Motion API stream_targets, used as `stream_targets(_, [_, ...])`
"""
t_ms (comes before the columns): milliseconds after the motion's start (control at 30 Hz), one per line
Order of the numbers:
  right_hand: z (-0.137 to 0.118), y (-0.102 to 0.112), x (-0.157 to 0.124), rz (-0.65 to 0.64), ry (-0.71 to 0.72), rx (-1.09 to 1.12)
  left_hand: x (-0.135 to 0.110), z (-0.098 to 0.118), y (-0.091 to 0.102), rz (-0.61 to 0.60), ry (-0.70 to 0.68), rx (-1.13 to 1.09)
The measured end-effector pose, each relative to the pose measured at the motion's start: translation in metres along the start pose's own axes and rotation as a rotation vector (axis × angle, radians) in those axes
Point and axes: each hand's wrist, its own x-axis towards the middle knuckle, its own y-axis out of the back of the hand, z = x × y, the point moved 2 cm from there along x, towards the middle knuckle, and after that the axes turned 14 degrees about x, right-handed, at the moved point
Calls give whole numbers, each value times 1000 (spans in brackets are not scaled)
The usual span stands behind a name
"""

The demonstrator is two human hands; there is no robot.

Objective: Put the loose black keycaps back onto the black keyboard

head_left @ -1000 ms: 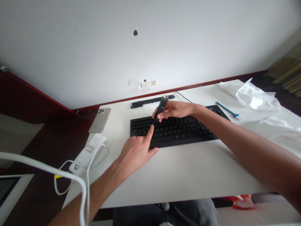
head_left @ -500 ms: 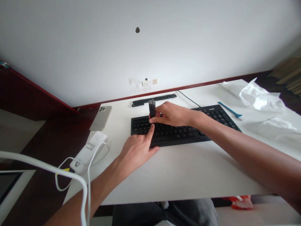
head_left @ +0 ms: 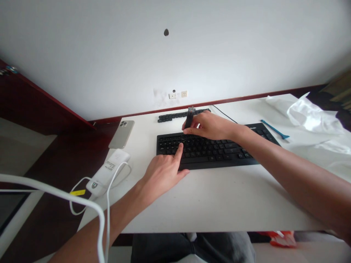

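White cable (head_left: pixel 101 221) crosses left forearm (head_left: pixel 127 212), left hand (head_left: pixel 164 170) splayed, right hand (head_left: pixel 210 125) pinching dark tool (head_left: pixel 189 119).

Soft light, wide-angle edge distortion

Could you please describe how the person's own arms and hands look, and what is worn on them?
The left hand and right hand wear no gloves. The left forearm and right forearm show no sleeve, watch or bracelet; any ring is too small to tell. A thick white cable crosses in front of the left forearm.
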Motion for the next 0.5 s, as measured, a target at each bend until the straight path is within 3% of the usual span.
stream_targets(333, [5,4,2,-77,-11,73,-1,-2,1,17,-14,-44])
stream_targets(500, [26,6,7,-160,-103,271,0,-3,2,25,-33,-43])
